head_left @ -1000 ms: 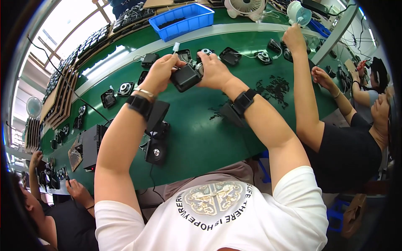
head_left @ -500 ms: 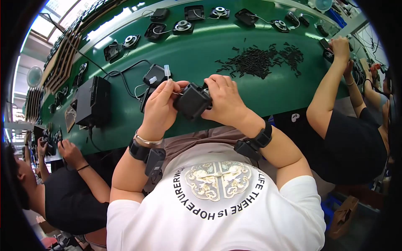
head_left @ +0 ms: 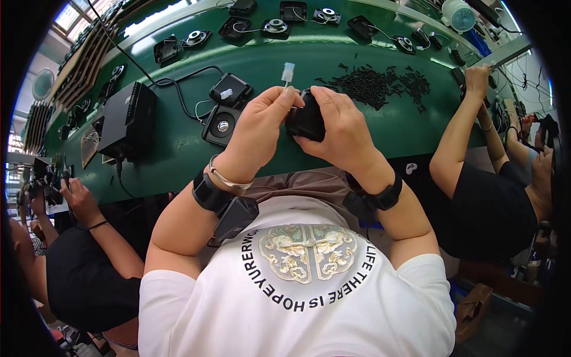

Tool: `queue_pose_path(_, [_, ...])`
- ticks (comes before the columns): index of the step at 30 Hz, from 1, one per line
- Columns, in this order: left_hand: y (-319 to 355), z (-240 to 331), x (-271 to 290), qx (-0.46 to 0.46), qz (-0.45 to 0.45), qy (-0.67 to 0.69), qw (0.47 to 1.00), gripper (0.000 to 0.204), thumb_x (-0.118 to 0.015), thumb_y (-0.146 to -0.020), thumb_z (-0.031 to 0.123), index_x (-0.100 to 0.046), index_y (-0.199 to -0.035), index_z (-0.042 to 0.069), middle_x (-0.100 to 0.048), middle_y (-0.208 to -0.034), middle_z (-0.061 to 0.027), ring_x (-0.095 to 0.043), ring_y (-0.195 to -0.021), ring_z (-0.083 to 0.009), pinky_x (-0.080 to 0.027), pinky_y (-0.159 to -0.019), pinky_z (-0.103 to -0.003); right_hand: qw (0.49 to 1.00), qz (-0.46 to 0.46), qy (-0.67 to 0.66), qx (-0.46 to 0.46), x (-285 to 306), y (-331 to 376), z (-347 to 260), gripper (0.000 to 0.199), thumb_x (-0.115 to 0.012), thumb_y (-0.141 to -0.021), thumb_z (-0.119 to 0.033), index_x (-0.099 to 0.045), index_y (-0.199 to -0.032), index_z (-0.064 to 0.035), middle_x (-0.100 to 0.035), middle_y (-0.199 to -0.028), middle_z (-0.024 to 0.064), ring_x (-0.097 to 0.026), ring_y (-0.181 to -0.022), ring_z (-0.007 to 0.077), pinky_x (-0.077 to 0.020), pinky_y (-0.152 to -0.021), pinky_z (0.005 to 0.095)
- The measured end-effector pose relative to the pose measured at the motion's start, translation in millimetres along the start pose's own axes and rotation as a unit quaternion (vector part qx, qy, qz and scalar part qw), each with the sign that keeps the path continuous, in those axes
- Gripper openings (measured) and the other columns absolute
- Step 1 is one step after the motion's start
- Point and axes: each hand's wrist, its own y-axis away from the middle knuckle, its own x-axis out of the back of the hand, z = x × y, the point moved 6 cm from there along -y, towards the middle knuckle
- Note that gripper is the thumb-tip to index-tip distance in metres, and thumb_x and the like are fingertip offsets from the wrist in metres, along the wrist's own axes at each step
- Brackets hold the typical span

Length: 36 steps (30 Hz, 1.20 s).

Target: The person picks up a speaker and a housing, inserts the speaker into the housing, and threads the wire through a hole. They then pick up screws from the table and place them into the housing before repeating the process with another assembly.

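My right hand (head_left: 344, 119) is wrapped round a black speaker housing (head_left: 306, 122), its fingers over the far side and the thumb below. Beside it, my left hand (head_left: 262, 119) is closed in a pinch on a thin cable tipped with a clear-white connector plug (head_left: 288, 72), which points up and away from me. Whether the cable runs into the housing is hidden by my fingers. On the green table left of my left hand lie a black housing half with a white plug (head_left: 233, 90) and another with a round silver speaker (head_left: 219, 126).
A black power box (head_left: 126, 122) with cords stands at the left. Several small black screws or pins form a pile (head_left: 372, 86) beyond my right hand. Opened speaker units (head_left: 276, 27) line the conveyor at the back. Co-workers' arms (head_left: 461, 122) work at both sides.
Both hands have moved right with the housing and plug. The housing has turned, showing a narrower side. The housing parts on the table at left are less covered by my left hand.
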Motion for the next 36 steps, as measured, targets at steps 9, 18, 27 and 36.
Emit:
queue_pose_path(9, [-17, 31, 13, -0.060, 0.003, -0.142, 0.988, 0.028, -0.058, -0.100, 0.026, -0.066, -0.096, 0.000, -0.063, -0.087, -0.0007, -0.056, -0.073, -0.0083, -0.048, -0.065, -0.023, 0.986, -0.105, 0.025, -0.126, -17, 16, 14, 0.074, -0.082, -0.064, -0.025, -0.055, -0.127, 0.0034, -0.059, -0.118, 0.0193, -0.061, -0.105, 0.0356, -0.0511, -0.090, 0.0419])
queue_pose_path(18, [-22, -3, 6, -0.106, -0.077, -0.234, 0.963, 0.012, -0.066, -0.093, 0.012, -0.068, -0.097, 0.001, -0.063, -0.089, -0.0025, -0.059, -0.077, -0.0108, -0.050, -0.070, -0.026, 0.984, -0.097, -0.010, -0.151, -18, 21, 17, 0.072, -0.081, -0.066, -0.024, -0.053, -0.127, 0.0035, -0.060, -0.115, 0.0194, -0.060, -0.104, 0.0363, -0.0503, -0.090, 0.0418])
queue_pose_path(27, [-22, -20, 15, -0.093, -0.159, -0.338, 0.923, 0.023, -0.070, -0.086, 0.010, -0.066, -0.107, 0.002, -0.064, -0.095, -0.0065, -0.062, -0.087, -0.0179, -0.049, -0.077, -0.029, 0.985, -0.086, -0.033, -0.148, -25, 34, 11, 0.068, -0.083, -0.065, -0.021, -0.055, -0.123, 0.0027, -0.061, -0.118, 0.0201, -0.061, -0.106, 0.0348, -0.0498, -0.092, 0.0404])
queue_pose_path(36, [-5, -30, 14, -0.222, -0.221, -0.492, 0.812, 0.104, -0.083, -0.063, 0.023, -0.026, -0.148, 0.001, -0.057, -0.122, -0.0201, -0.050, -0.122, -0.0374, -0.038, -0.105, -0.042, 0.972, -0.141, -0.065, -0.175, -23, 34, 22, 0.070, -0.083, -0.064, -0.019, -0.057, -0.126, -0.0017, -0.061, -0.122, 0.0162, -0.059, -0.112, 0.0323, -0.0469, -0.097, 0.0401])
